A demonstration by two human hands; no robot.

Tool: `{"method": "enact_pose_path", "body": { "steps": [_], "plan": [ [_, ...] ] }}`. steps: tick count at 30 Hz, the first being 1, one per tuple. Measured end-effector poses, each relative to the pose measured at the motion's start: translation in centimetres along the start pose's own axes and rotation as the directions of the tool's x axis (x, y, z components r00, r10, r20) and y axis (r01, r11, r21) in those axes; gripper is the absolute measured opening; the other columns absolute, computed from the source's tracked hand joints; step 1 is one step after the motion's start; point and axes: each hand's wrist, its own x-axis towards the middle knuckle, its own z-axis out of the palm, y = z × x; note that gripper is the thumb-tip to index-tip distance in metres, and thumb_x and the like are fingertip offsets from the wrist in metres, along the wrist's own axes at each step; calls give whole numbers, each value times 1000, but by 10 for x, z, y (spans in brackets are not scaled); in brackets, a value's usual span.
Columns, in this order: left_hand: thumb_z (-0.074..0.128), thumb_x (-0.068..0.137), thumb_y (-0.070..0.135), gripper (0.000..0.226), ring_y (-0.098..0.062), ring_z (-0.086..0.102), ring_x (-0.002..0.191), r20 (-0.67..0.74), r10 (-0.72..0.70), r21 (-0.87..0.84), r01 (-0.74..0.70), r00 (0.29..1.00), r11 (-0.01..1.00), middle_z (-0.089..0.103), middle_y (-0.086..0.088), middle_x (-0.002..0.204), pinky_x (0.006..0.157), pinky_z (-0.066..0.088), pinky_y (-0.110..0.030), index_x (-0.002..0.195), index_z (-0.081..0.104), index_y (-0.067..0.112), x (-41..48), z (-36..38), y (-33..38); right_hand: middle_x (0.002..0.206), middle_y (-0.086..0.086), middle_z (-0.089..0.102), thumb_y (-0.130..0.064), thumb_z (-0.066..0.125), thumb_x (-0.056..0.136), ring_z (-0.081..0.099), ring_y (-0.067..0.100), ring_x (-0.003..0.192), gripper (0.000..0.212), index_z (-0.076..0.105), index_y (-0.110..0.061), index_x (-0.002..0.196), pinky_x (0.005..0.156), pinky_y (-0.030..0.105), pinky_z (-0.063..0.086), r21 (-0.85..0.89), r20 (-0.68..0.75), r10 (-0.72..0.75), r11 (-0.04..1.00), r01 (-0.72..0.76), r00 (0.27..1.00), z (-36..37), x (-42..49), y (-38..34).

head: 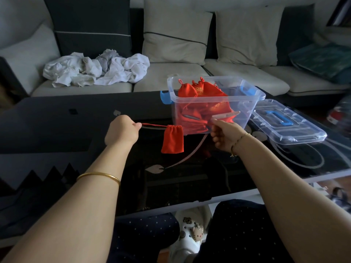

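A small red drawstring pouch [172, 139] hangs above the dark glass table, its mouth gathered tight. My left hand [121, 130] pinches the red drawstring [153, 125], which runs taut from the pouch's left side. My right hand [225, 134] is to the right of the pouch with its fingers curled, and appears to hold the cord on that side; the cord there is barely visible. Just behind both hands stands a clear plastic box [252, 100] with blue latches, holding several more red pouches [203, 92].
The box's clear lid [288, 123] with a blue handle lies on the table [57, 118] to the right. A sofa with cushions and a heap of white cloth [95, 70] stands behind the table. My knees and a white shoe are below the table's near edge.
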Motion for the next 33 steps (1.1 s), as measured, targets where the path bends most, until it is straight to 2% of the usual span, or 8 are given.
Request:
{"method": "enact_pose_path", "body": {
  "steps": [3, 6, 12, 15, 19, 23, 29, 33],
  "plan": [
    [49, 96, 32, 32, -21, 53, 69, 38, -36, -138, 41, 999, 990, 63, -10, 89, 64, 41, -34, 81, 65, 9, -2, -1, 4, 49, -4, 44, -36, 50, 93, 41, 7, 37, 41, 46, -18, 56, 40, 13, 30, 174, 26, 82, 981, -85, 996, 3, 0, -1],
    [48, 97, 33, 33, -12, 37, 51, 186, -188, -408, 250, 964, 878, 51, -3, 73, 46, 31, -24, 77, 61, 10, -6, -3, 10, 54, -6, 43, -36, 52, 91, 39, 6, 46, 39, 50, -19, 56, 42, 13, 31, 279, 17, 128, 952, -128, 992, 3, 0, -2],
    [46, 96, 37, 53, -6, 26, 30, 617, -348, -662, 705, 706, 255, 37, 8, 39, 33, 19, -15, 48, 49, 17, -8, -21, 13, 35, -9, 35, -28, 45, 90, 32, 3, 43, 40, 52, -22, 52, 41, 11, 29, 375, -100, 263, 903, -208, 960, 2, 3, 0],
    [36, 100, 31, 75, -7, 26, 21, 667, -225, -710, 697, 711, 100, 35, 6, 29, 29, 17, -13, 27, 45, 16, -12, -17, 19, 30, -9, 32, -27, 42, 90, 30, 3, 30, 40, 51, -21, 52, 38, 5, 27, 424, -137, 286, 882, -205, 948, 0, 6, 1],
    [46, 97, 36, 45, -5, 43, 42, 556, -175, -801, 580, 812, 147, 53, 6, 55, 39, 29, -17, 56, 52, 18, -12, -18, 31, 30, -8, 36, -21, 49, 86, 31, 5, 25, 31, 55, -18, 56, 35, 8, 30, 374, -244, 141, 926, -41, 959, -2, 2, -1],
    [36, 100, 40, 42, -7, 64, 94, 412, 106, -885, 369, 905, 285, 72, 7, 95, 73, 41, -25, 63, 43, 22, -20, -20, 48, 43, -2, 45, -14, 53, 84, 33, 8, 31, 34, 58, -12, 51, 34, 16, 28, 172, -343, -189, 950, 259, 920, 5, -8, -15],
    [39, 99, 35, 38, -6, 62, 58, 441, 264, -844, 296, 858, 446, 67, 6, 66, 72, 44, -26, 77, 64, 17, -30, -16, 62, 47, -8, 57, -18, 55, 88, 45, 2, 43, 37, 62, -15, 52, 50, 17, 40, -153, -149, -632, 775, 613, 761, 42, -36, -37],
    [53, 91, 15, 18, -9, 54, 55, 450, 338, -810, 218, 827, 544, 61, -2, 68, 67, 45, -25, 88, 68, 6, -37, -14, 66, 53, -11, 59, -19, 52, 92, 47, -3, 45, 36, 65, -12, 59, 54, 14, 39, -294, 45, -751, 620, 727, 659, 57, -44, -38]
  ]
}}
